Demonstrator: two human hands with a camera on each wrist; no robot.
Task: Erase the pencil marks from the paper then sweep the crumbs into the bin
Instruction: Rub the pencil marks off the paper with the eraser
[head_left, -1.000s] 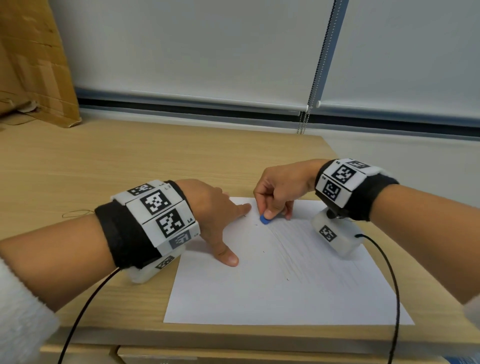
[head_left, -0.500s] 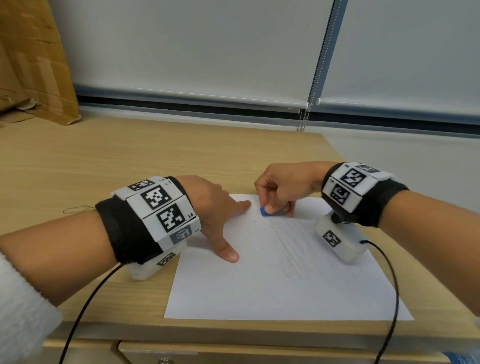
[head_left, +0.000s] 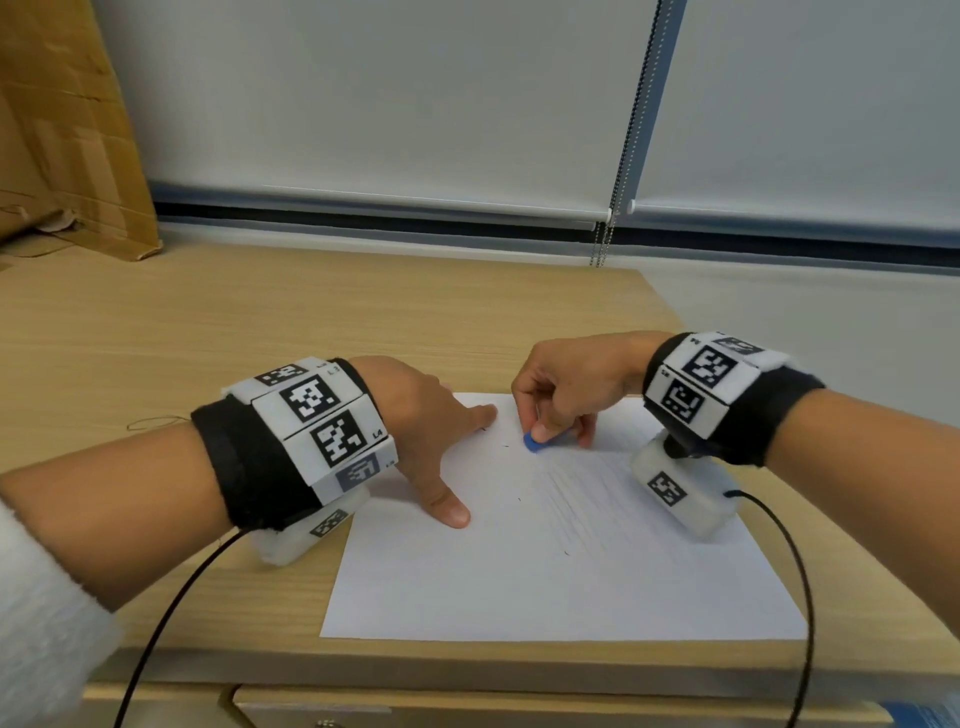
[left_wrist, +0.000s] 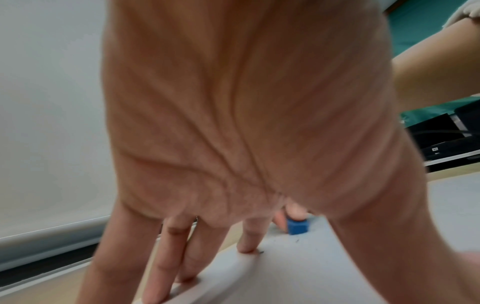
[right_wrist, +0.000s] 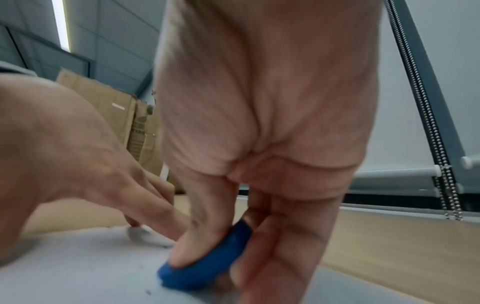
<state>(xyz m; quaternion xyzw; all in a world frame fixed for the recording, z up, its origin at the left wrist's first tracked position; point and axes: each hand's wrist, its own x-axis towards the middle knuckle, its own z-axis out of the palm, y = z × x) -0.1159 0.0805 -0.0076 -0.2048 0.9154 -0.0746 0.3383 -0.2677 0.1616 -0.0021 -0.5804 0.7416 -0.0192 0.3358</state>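
White paper (head_left: 545, 571) flat on desk, faint pencil marks (head_left: 582, 499); blue eraser (head_left: 532, 442) on it.

Matt white paper (head_left: 545, 571) lies on a smooth wood-grain desk (head_left: 260, 332); the blue eraser (right_wrist: 207, 265) looks dull and rubbery.

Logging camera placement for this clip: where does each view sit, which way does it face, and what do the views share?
Head: above the desk, looking forward and down; both forearms, left hand pressing the paper, right hand pinching the blue eraser.
Left wrist: along that hand's back toward its spread fingers.
Right wrist: along that hand to its fingertips.
All three show eraser and paper.
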